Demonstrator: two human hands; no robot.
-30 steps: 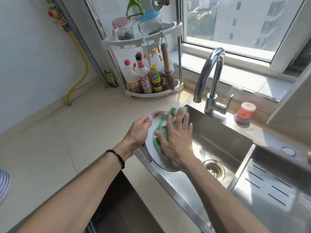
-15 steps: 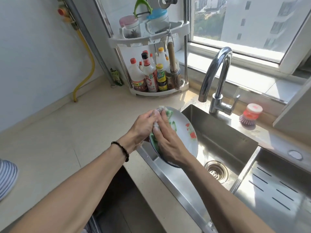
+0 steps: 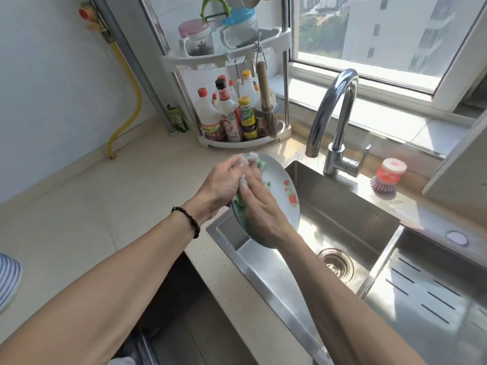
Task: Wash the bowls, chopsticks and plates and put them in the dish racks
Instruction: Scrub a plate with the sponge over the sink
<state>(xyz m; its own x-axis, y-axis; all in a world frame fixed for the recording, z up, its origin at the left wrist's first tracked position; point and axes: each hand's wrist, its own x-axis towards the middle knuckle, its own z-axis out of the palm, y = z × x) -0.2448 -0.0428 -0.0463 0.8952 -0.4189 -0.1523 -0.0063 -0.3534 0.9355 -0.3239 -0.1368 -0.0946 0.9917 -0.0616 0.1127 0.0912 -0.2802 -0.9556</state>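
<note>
A round white plate with red and green flower print (image 3: 283,192) is held tilted over the near left corner of the stainless steel sink (image 3: 350,222), its face turned toward the person and to the right. The left hand (image 3: 221,184) grips the plate's upper left rim, fingers curled round the edge behind it, thumb on the near side. The right hand (image 3: 259,209) lies on the plate's face with its fingers nearly straight and close together, pressing a green and white dishcloth (image 3: 241,196) flat against the left half of the plate; the cloth shows between the two hands and bunches up at the plate's top rim, just past the fingertips. The printed right half of the plate is uncovered.

One plate and one cloth are in view. One striped blue and white dish (image 3: 8,280) shows at the left edge of the beige worktop (image 3: 87,206), cut off by the frame.

Both forearms reach forward from the bottom edge and meet at the plate; the left wrist wears a dark beaded bracelet (image 3: 187,219), and the right wrist bends so the palm faces the plate.

One curved chrome tap (image 3: 334,114) stands at the sink's far edge, with one red and purple dish brush (image 3: 386,179) to its right. A white two-tier corner shelf (image 3: 229,61) holding bottles and jars sits at the worktop's far corner.
</note>
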